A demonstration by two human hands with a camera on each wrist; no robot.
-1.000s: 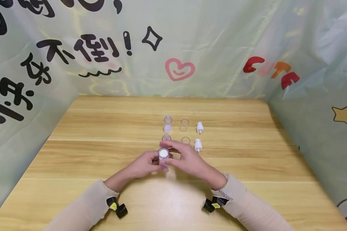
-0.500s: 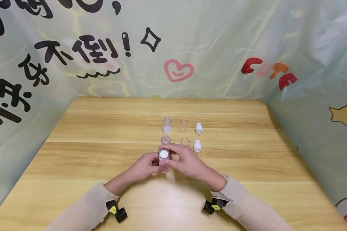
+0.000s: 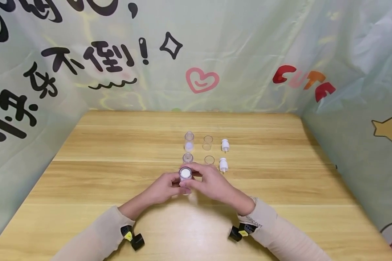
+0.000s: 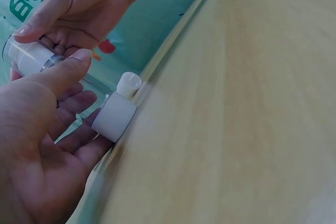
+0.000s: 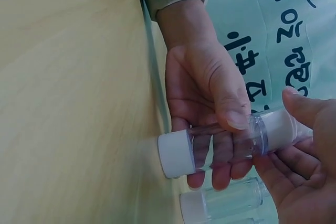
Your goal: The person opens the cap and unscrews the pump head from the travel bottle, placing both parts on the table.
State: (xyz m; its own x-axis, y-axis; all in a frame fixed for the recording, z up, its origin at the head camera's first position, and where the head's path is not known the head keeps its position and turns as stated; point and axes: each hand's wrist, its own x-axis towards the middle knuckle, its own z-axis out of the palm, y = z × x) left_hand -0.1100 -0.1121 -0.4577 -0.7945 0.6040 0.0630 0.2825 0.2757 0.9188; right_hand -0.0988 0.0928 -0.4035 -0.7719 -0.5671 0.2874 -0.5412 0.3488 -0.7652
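Note:
Upright between the hands is a small clear pump bottle (image 3: 185,174) with a white base (image 5: 175,153) and a clear cap (image 4: 14,48) over its white top. The left hand (image 3: 164,188) grips the bottle's clear body, thumb along one side and fingers round the other, as the right wrist view shows. The right hand (image 3: 212,183) pinches the top end between thumb and fingers. Just behind stand two clear bottles, a nearer bottle (image 3: 187,158) and a farther bottle (image 3: 189,141). Fingers partly hide the nearer one.
Right of those bottles are a far clear cap (image 3: 207,143) and a near clear cap (image 3: 209,159), partly hidden by the right hand. Farther right lie two white pump heads (image 3: 225,145). The wooden table (image 3: 117,145) ends at printed fabric walls (image 3: 241,72).
The right hand's upper fingers have come slightly closer round the bottle's top. The left hand keeps its grip, and the bottle stays in nearly the same place.

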